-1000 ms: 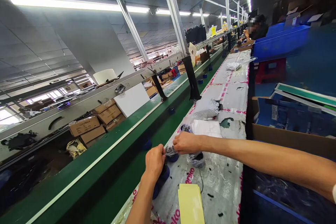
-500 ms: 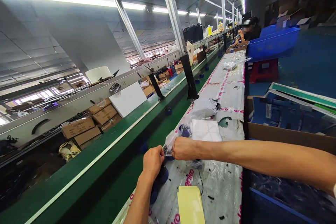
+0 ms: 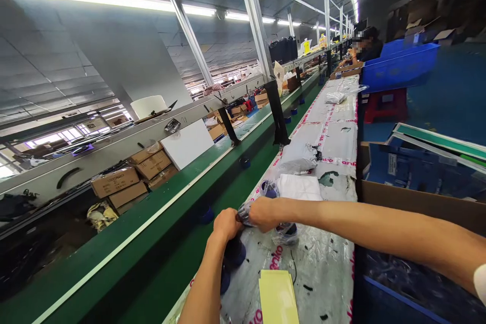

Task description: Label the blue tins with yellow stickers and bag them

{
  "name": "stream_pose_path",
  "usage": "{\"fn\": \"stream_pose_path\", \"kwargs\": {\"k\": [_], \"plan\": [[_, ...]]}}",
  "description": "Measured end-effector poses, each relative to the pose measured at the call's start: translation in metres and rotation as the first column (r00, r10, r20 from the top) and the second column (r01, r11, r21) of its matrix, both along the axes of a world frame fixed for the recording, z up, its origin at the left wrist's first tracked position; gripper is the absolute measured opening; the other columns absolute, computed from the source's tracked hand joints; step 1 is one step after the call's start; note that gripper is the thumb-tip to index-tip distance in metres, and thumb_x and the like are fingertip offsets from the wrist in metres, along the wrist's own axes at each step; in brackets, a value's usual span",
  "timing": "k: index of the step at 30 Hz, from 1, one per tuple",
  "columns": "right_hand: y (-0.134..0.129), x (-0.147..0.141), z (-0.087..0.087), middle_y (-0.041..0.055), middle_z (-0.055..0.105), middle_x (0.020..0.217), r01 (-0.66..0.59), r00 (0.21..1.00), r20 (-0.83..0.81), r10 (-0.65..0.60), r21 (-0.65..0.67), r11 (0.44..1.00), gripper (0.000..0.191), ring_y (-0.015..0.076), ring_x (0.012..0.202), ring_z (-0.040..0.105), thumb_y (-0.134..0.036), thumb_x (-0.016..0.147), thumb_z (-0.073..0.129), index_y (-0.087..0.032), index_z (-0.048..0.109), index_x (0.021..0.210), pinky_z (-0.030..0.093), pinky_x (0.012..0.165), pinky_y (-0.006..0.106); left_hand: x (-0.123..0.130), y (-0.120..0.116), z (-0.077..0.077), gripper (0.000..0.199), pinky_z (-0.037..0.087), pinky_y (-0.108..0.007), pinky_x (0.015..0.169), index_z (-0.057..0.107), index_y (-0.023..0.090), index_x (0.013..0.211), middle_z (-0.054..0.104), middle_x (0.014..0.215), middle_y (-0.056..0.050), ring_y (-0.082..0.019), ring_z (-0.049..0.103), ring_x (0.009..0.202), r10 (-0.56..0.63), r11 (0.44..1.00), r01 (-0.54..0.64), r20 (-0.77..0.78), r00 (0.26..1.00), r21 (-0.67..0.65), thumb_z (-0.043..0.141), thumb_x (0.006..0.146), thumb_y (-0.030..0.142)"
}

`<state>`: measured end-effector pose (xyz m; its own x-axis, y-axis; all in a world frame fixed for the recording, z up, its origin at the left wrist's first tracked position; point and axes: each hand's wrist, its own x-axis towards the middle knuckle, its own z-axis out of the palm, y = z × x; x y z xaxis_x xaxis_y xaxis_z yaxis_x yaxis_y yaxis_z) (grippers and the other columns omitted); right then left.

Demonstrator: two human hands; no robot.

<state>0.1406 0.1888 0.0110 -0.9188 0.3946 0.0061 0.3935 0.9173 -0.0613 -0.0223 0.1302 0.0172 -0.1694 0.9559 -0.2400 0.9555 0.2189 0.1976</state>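
Between my two hands is a crumpled clear plastic bag (image 3: 244, 212), with something dark at it that I cannot make out. My left hand (image 3: 227, 224) pinches its left end, over the table's edge beside the green belt. My right hand (image 3: 264, 213) is closed on the other side, knuckles up, hiding part of the bag. Below my left hand stand dark blue round pieces (image 3: 236, 253). A blue piece in clear wrap (image 3: 285, 233) lies under my right wrist, and another wrapped blue piece (image 3: 269, 189) sits just beyond. Behind the wrist is a flat white stack (image 3: 299, 187).
A yellow paper stack (image 3: 278, 296) lies on the plastic-covered table (image 3: 322, 268). The green conveyor (image 3: 152, 243) runs along the left, carrying blue pieces (image 3: 206, 215). At right are a carton (image 3: 417, 200) and a blue tub (image 3: 402, 66). A person (image 3: 368, 45) sits farther down.
The plastic bag, raised and spread beyond my hands before, is now gathered low between them. My right hand has turned a little, and the view has shifted slightly.
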Motion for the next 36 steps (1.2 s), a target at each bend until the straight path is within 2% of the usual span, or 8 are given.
{"fn": "stream_pose_path", "kwargs": {"k": [7,12,18,26,29,31,34,36], "plan": [[0.031,0.001,0.022,0.0003,0.072,0.077,0.258,0.960,-0.056,-0.276,-0.221,0.941,0.025,0.0131,0.065,0.066,-0.036,0.097,0.062,-0.014,0.073,0.091,0.051,0.060,0.024,-0.005,-0.003,-0.011,0.030,0.059,-0.037,0.078,0.065,0.014,0.113,0.069,0.106,-0.006,-0.018,0.068,0.089,0.097,0.977,-0.142,0.260,0.961,0.160,0.063,0.096,0.040],[0.031,0.002,0.036,0.0083,0.074,0.098,0.427,0.873,-0.198,-0.446,-0.132,0.894,0.026,0.0218,0.090,0.070,-0.036,0.099,0.058,-0.014,0.070,0.105,0.055,0.079,0.036,0.003,0.001,0.000,0.029,0.058,-0.039,0.082,0.066,0.014,0.107,0.069,0.102,-0.005,-0.018,0.067,0.090,0.196,0.906,-0.276,0.260,0.945,0.320,0.062,0.097,0.041],[0.028,0.022,0.050,0.0155,0.076,0.108,0.426,0.859,-0.315,-0.404,0.001,0.905,0.025,0.0295,0.105,0.070,-0.022,0.093,0.055,-0.016,0.068,0.114,0.048,0.084,0.033,0.020,-0.005,0.025,0.027,0.057,-0.039,0.084,0.067,0.015,0.099,0.070,0.097,-0.004,-0.018,0.067,0.089,0.174,0.877,-0.218,0.139,0.975,0.428,0.062,0.096,0.042],[0.035,0.048,0.052,0.0113,0.076,0.113,0.478,0.829,-0.349,-0.437,0.037,0.878,0.030,0.0254,0.102,0.072,-0.018,0.099,0.047,-0.019,0.066,0.122,0.048,0.079,0.030,0.044,-0.008,0.029,0.028,0.056,-0.039,0.083,0.067,0.016,0.096,0.069,0.090,-0.003,-0.017,0.067,0.085,0.171,0.869,-0.167,0.035,0.985,0.465,0.060,0.097,0.043],[0.034,0.077,0.055,0.0122,0.074,0.118,0.527,0.797,-0.374,-0.474,0.047,0.848,0.034,0.0254,0.107,0.070,-0.025,0.104,0.039,-0.019,0.061,0.129,0.047,0.081,0.031,0.047,-0.011,0.030,0.028,0.055,-0.040,0.085,0.066,0.016,0.102,0.069,0.095,-0.004,-0.018,0.067,0.088,0.169,0.814,-0.173,0.059,0.984,0.554,0.055,0.100,0.041],[0.029,0.100,0.050,0.0141,0.076,0.108,0.546,0.795,-0.349,-0.497,0.053,0.836,0.037,0.0278,0.102,0.071,-0.035,0.106,0.039,-0.016,0.067,0.120,0.047,0.079,0.032,0.048,-0.015,0.033,0.025,0.053,-0.039,0.086,0.064,0.016,0.106,0.069,0.102,-0.006,-0.019,0.066,0.093,0.126,0.767,-0.149,0.081,0.989,0.624,0.050,0.102,0.037],[0.015,0.128,0.032,0.0171,0.076,0.094,0.538,0.821,-0.261,-0.507,0.058,0.841,0.046,0.0320,0.091,0.072,-0.053,0.098,0.053,-0.013,0.075,0.097,0.049,0.076,0.034,0.051,-0.019,0.037,0.021,0.049,-0.034,0.088,0.062,0.019,0.105,0.067,0.119,-0.008,-0.021,0.064,0.106,0.031,0.701,-0.088,0.093,0.995,0.708,0.045,0.102,0.032],[0.004,0.137,0.017,0.0196,0.075,0.099,0.527,0.837,-0.214,-0.504,0.061,0.848,0.046,0.0344,0.094,0.071,-0.056,0.090,0.066,-0.011,0.076,0.095,0.050,0.076,0.035,0.056,-0.020,0.039,0.020,0.047,-0.031,0.086,0.062,0.021,0.102,0.065,0.123,-0.008,-0.021,0.063,0.108,-0.009,0.670,-0.065,0.096,0.995,0.740,0.045,0.100,0.031]]}}
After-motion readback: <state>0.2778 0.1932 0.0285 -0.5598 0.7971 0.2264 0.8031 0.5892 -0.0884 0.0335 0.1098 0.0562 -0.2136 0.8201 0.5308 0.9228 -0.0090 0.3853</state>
